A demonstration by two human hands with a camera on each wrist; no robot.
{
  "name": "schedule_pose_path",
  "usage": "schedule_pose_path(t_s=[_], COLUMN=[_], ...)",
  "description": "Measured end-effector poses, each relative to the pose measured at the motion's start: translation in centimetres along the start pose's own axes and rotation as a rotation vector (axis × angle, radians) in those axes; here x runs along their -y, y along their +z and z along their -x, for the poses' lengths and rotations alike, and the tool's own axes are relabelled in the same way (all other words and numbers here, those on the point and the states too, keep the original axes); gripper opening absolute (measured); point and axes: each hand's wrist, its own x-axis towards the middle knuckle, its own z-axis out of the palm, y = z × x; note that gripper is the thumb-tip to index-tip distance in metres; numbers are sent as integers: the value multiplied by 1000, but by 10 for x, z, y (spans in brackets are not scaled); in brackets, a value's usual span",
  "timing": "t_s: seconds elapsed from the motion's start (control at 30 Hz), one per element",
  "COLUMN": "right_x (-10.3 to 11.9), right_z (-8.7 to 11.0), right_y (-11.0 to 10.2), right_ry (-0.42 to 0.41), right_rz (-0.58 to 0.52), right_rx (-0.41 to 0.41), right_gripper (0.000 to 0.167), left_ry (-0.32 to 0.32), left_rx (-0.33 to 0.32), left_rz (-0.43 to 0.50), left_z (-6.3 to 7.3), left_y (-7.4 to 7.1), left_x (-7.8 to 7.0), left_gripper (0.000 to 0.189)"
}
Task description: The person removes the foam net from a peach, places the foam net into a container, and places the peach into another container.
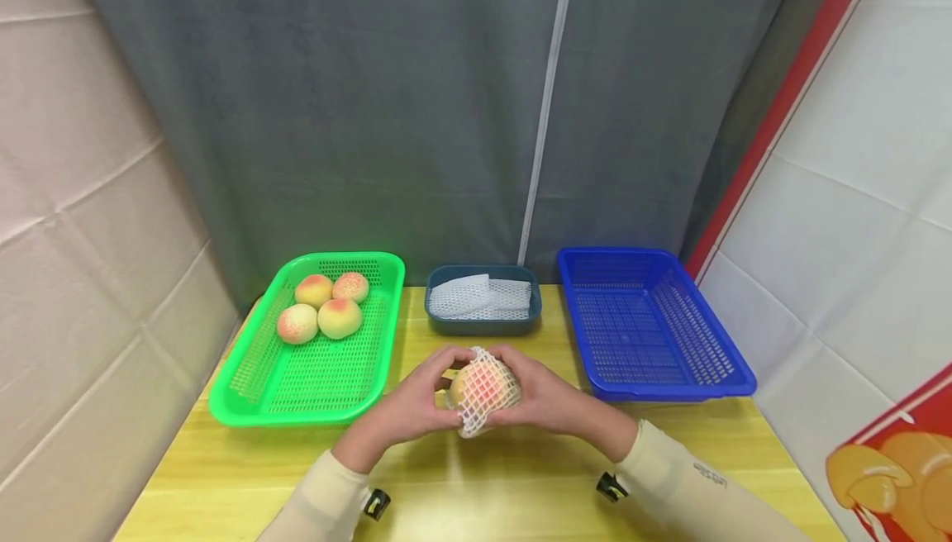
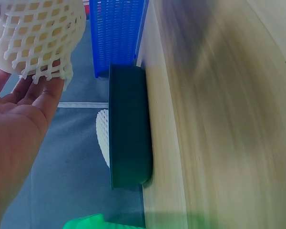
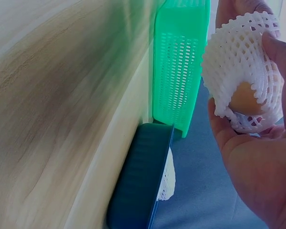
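Note:
Between both hands, above the front of the table, is a peach (image 1: 482, 387) wrapped in a white foam net sleeve (image 3: 238, 52). My left hand (image 1: 416, 400) grips its left side, thumb low and fingers over the top. From the other side my right hand (image 1: 541, 393) holds it, fingers and thumb curled round the net. Through a gap in the net in the right wrist view, bare peach skin (image 3: 246, 99) shows. The left wrist view has the net's edge (image 2: 52, 71) lying against the left fingertips.
A green basket (image 1: 305, 420) with several bare peaches (image 1: 340, 318) stands on the left. Behind the hands, a dark teal tray (image 1: 483, 327) holds flat white foam nets (image 1: 476, 297). On the right is a blue basket (image 1: 669, 393). A grey curtain (image 1: 372, 112) hangs behind the wooden table (image 1: 461, 492).

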Motion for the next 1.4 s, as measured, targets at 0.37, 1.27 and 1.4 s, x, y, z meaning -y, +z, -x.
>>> schedule_pose_path(t_s=[0.37, 1.27, 1.4], right_x=[-1, 22, 23], right_z=[-4, -35, -53], right_y=[-1, -54, -78], right_ry=[-51, -100, 0], right_rz=[65, 629, 679], right_rx=[-61, 116, 102], right_gripper=[76, 21, 24], left_ry=[46, 46, 50], left_rx=[-104, -200, -206], left_rz=[-98, -102, -109], left_z=[3, 14, 16], left_y=[-5, -25, -27], left_x=[1, 6, 4], left_gripper=[83, 66, 66])
